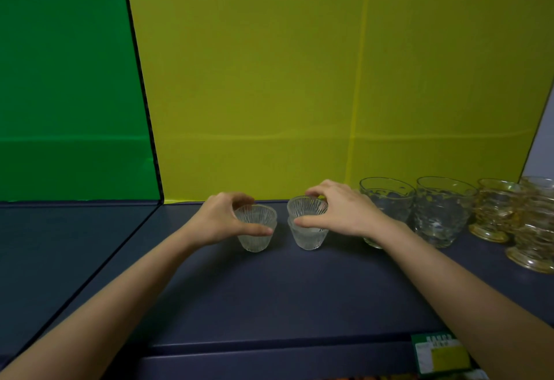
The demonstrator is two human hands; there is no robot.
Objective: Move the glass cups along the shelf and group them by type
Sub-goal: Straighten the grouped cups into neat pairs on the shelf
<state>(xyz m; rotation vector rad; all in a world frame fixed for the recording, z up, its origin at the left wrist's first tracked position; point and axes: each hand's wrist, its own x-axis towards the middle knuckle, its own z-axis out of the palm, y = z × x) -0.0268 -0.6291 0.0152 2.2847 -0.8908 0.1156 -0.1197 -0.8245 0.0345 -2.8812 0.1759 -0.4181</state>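
Two small stacks of ribbed frosted glass cups stand side by side on the dark blue shelf [269,295]. My left hand [217,220] grips the top of the left ribbed stack [256,237], thumb in front and fingers behind. My right hand [338,211] grips the upper cup of the right ribbed stack [307,234], which sits slightly raised in the one below. To the right stand two clear dimpled tumblers [386,202] [443,214]. Amber ribbed footed glasses [494,211] [533,238] follow at the far right.
A yellow back panel [299,79] and a green side panel [66,79] close off the shelf behind and to the left. A green and yellow price label [440,355] sits on the shelf's front edge at the lower right.
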